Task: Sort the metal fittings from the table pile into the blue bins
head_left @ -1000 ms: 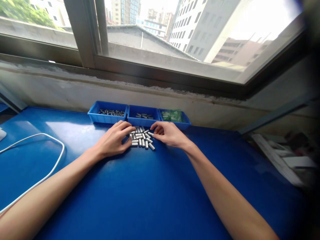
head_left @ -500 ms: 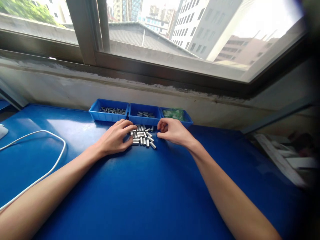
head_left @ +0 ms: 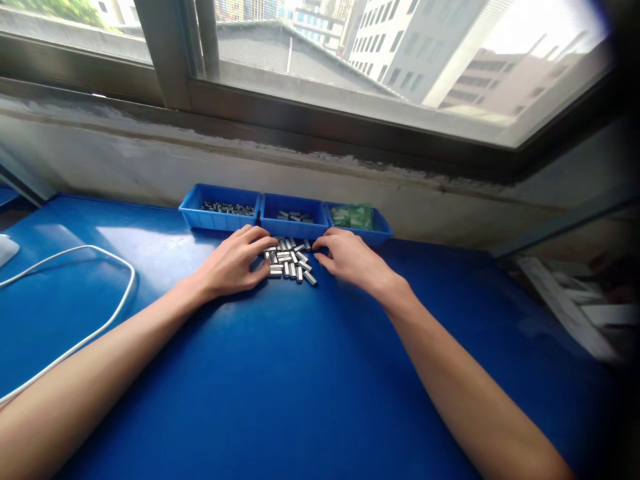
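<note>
Several short silver metal pieces (head_left: 293, 257), like long coupling nuts, lie in a loose group on the blue table (head_left: 300, 373). My left hand (head_left: 237, 262) rests at the left side of this group, thumb and fingers apart and curved around its edge. I cannot see whether the fingertips press on the pieces. On the right side, my right hand (head_left: 354, 260) is open, its fingers reaching towards the group with a gap above the thumb. One piece (head_left: 307, 245) lies just by its fingertips. Nothing shows between the fingers of either hand.
Behind the hands stand three blue bins: the left bin (head_left: 215, 219) holds many small metal parts, the middle bin (head_left: 295, 229) some silver pieces, the right bin (head_left: 376, 237) green plastic bags (head_left: 353, 216). A white cable (head_left: 131, 280) curves at the left. A window wall closes off the back.
My right hand's curled fingers have opened out and stretched towards the metal pieces. My left hand keeps its place beside them. The whole view has shifted slightly.
</note>
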Tool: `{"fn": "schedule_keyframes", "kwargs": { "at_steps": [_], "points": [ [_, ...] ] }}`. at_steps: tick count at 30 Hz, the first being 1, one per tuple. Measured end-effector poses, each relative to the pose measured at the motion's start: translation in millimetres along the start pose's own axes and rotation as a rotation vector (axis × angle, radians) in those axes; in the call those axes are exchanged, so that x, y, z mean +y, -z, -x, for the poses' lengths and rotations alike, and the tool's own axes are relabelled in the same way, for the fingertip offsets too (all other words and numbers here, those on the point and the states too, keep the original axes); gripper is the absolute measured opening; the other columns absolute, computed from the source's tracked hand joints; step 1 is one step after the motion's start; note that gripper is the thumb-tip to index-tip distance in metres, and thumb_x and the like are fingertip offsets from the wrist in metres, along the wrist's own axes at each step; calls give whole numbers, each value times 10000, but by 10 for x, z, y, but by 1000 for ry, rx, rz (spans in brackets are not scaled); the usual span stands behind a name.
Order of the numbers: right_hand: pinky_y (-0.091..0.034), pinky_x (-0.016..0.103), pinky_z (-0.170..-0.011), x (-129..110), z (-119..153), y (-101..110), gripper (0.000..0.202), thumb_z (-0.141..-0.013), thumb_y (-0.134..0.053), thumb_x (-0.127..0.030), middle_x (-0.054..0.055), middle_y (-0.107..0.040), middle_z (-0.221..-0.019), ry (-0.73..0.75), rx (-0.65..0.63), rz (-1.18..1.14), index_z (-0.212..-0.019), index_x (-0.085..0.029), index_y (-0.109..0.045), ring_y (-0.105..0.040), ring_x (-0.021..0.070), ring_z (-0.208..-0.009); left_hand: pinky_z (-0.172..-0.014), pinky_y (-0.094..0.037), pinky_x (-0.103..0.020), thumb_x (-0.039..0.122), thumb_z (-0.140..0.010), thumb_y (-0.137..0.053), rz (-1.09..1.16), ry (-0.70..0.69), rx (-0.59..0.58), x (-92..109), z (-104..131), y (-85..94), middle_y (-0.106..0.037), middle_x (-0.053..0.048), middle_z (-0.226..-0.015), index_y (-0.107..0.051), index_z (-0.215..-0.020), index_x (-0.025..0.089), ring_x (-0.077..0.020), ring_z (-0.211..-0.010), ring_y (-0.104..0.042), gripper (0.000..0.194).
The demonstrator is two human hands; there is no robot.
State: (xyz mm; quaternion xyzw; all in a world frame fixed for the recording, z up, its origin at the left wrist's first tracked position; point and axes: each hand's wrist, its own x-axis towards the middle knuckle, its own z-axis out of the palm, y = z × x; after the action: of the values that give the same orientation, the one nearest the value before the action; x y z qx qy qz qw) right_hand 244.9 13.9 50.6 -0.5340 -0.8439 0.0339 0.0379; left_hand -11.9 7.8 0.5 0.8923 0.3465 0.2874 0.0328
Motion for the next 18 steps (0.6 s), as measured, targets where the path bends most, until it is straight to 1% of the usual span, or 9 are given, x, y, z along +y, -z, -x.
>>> {"fn": "schedule_keyframes", "kwargs": {
  "at_steps": [2, 5, 7, 9, 11, 14, 18],
  "points": [
    [-483, 283, -758, -19, 7, 13, 228, -918, -587, -225, 98, -691, -1114, 11, 23, 3, -1087, -180, -733, -672, 202, -855, -970, -511, -424, 208, -894, -555, -2, 2, -1, 0, 3, 1, -637, -132, -1203, -635, -1212, 149, -277, -1083, -585, 333],
    [-495, 297, -807, -68, 25, 26, 318, -937, -571, -229, 103, -673, -1226, 36, 51, 30, -1236, -198, -676, -686, 232, -956, -974, -509, -418, 215, -899, -553, -5, 7, -1, 5, 4, 3, -639, -126, -1202, -635, -1214, 157, -276, -1089, -585, 331],
    [-498, 321, -830, -92, 31, 22, 358, -958, -544, -234, 111, -663, -1264, 40, 27, 76, -1300, -218, -647, -688, 262, -1011, -978, -506, -416, 219, -906, -548, -5, 7, -1, 9, 3, 5, -637, -128, -1204, -635, -1213, 148, -275, -1089, -585, 327],
    [-498, 335, -827, -94, 28, 9, 364, -973, -525, -236, 120, -672, -1247, 28, 2, 104, -1318, -225, -640, -689, 282, -1032, -978, -505, -414, 219, -911, -543, -4, 6, -3, 12, 2, 6, -635, -131, -1206, -636, -1210, 137, -274, -1086, -584, 323],
    [-492, 330, -825, -75, 17, -3, 338, -976, -530, -237, 128, -687, -1209, 22, -6, 99, -1289, -219, -658, -688, 286, -1038, -981, -505, -416, 217, -910, -542, -1, 6, -5, 12, 2, 6, -633, -133, -1211, -636, -1210, 136, -275, -1085, -586, 325],
    [-477, 316, -815, -26, -2, -9, 266, -962, -564, -226, 134, -703, -1151, 24, -1, 74, -1193, -207, -696, -684, 279, -1027, -985, -507, -419, 211, -900, -547, 5, 10, -7, 8, 4, 8, -632, -130, -1218, -632, -1220, 153, -275, -1093, -590, 337],
    [-460, 308, -778, 18, -12, 0, 213, -925, -615, -257, 124, -718, -1076, 28, -6, 38, -1112, -195, -696, -679, 267, -972, -987, -509, -416, 211, -893, -550, 12, 19, -7, 4, 5, 10, -630, -116, -1223, -631, -1230, 185, -274, -1109, -589, 348]
  ]
}}
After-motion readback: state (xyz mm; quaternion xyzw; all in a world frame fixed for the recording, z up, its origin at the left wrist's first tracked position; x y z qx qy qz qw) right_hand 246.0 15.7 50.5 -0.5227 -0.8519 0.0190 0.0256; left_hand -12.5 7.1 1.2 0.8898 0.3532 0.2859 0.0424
